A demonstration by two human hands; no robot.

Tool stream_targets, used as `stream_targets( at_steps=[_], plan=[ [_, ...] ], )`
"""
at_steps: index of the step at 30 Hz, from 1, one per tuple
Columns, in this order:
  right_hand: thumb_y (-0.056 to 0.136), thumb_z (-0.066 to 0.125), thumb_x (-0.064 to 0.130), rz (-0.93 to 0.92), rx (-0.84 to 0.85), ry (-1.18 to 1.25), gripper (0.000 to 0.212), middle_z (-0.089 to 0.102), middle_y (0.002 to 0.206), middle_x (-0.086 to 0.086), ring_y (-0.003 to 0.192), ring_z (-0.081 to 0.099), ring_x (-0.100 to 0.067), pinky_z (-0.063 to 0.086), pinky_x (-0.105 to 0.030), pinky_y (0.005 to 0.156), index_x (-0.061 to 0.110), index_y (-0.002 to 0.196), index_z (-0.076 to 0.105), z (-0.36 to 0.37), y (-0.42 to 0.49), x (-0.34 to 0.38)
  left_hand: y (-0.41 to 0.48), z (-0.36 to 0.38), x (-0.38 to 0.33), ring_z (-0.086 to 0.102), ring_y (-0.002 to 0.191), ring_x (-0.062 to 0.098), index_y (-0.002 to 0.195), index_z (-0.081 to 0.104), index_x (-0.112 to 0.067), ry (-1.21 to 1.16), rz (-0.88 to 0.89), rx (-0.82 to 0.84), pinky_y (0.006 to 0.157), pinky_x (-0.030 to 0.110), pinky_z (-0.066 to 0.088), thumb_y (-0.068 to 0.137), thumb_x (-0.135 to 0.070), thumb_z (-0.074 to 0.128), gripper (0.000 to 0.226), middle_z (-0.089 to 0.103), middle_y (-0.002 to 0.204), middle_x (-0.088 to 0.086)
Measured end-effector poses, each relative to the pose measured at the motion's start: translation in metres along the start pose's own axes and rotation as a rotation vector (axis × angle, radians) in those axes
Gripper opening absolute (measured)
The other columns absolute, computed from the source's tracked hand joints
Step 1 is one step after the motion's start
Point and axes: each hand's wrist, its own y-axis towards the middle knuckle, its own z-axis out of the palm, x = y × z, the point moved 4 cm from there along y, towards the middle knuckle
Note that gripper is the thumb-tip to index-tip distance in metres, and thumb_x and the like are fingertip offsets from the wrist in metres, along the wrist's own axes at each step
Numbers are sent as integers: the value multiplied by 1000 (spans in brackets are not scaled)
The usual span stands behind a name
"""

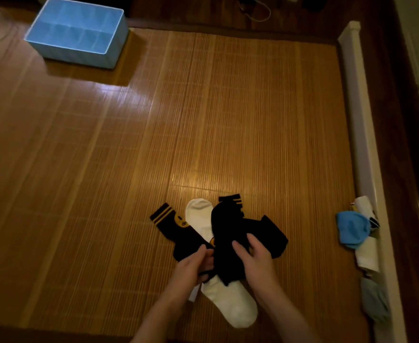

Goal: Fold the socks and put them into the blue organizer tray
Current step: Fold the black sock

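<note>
As the left hand [191, 266] and right hand [255, 258] grip black socks [225, 226], a bamboo mat [228, 120] lies beneath.

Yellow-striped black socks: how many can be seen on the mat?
2. The left striped sock lies beside the white sock, cuff up-left; the middle striped sock runs down the pile's centre, cuff at top. The black fabric at right may hide more.

Probably a home bedroom: bamboo mat [228, 115], wooden surround [399, 134], loose socks [229, 305].
</note>
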Motion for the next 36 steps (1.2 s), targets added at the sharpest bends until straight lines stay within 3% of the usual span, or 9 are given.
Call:
stream_targets(
  at_steps=[4,11,14,16,21,24,28,31,36],
  plan=[
    [100,60,12,-45,234,24,31,73,118,14,111,68,-2,55,-18,88,27,127,66,11,-22,14,-8,21,-20,66,125,27,134,67,-13,-371,-2,237,98,38,55,106,-35,51,39,71,131,14],
    [87,80,25,-11,235,-25,45,76,110,5,103,73,-12,60,-26,82,25,125,57,3,-23,12,-12,19,-37,76,100,20,115,72,-13,-78,355,-97,72,22,60,103,-16,57,20,80,103,5],
    [82,84,18,90,393,-129,56,75,114,2,107,71,-11,58,-31,92,25,130,55,5,-21,3,-10,7,-38,75,107,25,124,68,-13,-433,326,-155,84,38,61,100,-26,58,30,78,114,10],
    [87,79,14,114,451,-104,41,76,114,-1,108,71,-13,58,-30,93,18,125,64,5,-22,4,-8,-5,-36,71,115,26,131,65,-17,-606,302,-119,98,45,55,95,-33,61,40,74,124,11],
    [92,73,22,66,389,37,18,77,104,-3,100,74,-19,58,-24,80,18,110,74,3,-17,15,-10,-3,-14,76,102,22,126,69,-15,-161,216,-30,82,36,60,88,-25,71,40,78,114,8],
    [95,69,21,59,205,-134,12,76,97,-2,98,72,-18,55,-17,74,17,105,74,-11,2,1,-10,-14,-6,75,77,13,121,71,-16,-280,195,-116,59,24,59,98,-17,62,25,78,98,8],
    [92,73,17,245,-288,-450,44,62,123,-14,116,60,-33,54,-38,91,7,131,55,-58,24,-43,-14,-28,-5,73,112,21,137,62,-24,-472,194,-149,84,39,62,100,-17,58,38,74,126,4],
    [83,82,20,319,-320,-569,68,53,131,-14,124,53,-36,48,-44,100,8,138,45,-64,24,-65,-18,-32,-3,67,123,28,140,58,-28,-511,199,-141,105,54,51,89,-19,65,52,69,135,7],
    [92,72,10,367,-218,-558,29,67,112,-13,104,64,-27,53,-35,83,1,118,61,-49,20,-85,-26,-33,1,67,122,27,132,62,-34,-546,176,-152,102,54,53,85,-15,66,51,70,133,4]
  ],
)
